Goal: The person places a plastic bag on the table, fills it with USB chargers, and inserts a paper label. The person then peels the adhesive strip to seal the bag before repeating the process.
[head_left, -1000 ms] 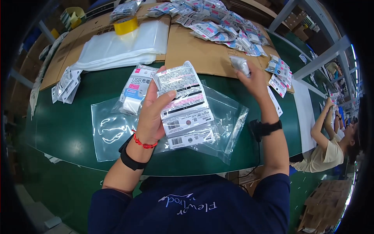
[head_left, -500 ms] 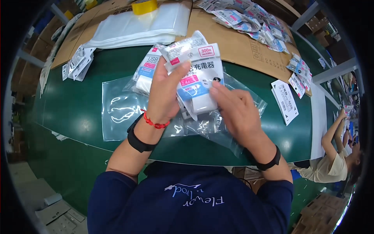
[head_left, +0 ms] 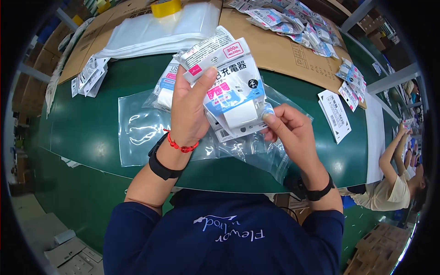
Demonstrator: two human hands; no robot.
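Holding the work up over the near edge of the green table (head_left: 91,133), the person has both hands busy at chest height. The left hand (head_left: 190,110) is closed around a small stack of packaged chargers (head_left: 233,91), thumb across the front and fingers behind, with one packet fanned out at the top. The right hand (head_left: 288,130) pinches the lower right corner of that stack between thumb and forefinger, and it looks to be catching the mouth of a clear plastic bag (head_left: 256,151) that hangs crumpled beneath. I cannot tell whether the bag's opening is actually spread.

My worry is that fanned top packet: held only by the thumb, it could slide out and drop if the left hand loosens while the right tugs. The thin film could also fold shut or snag on a packet corner, so the stack jams at the mouth.

Just beyond, a second clear bag (head_left: 137,128) lies flat on the table, with another packet (head_left: 166,89) beside it; a falling packet would land among them and muddle the count. Farther off sit loose paper leaflets (head_left: 337,114), a pile of flat white bags (head_left: 160,30), a yellow tape roll (head_left: 166,7) and scattered packets (head_left: 298,20) on cardboard (head_left: 284,52). At the right, another person (head_left: 394,183) works apart.
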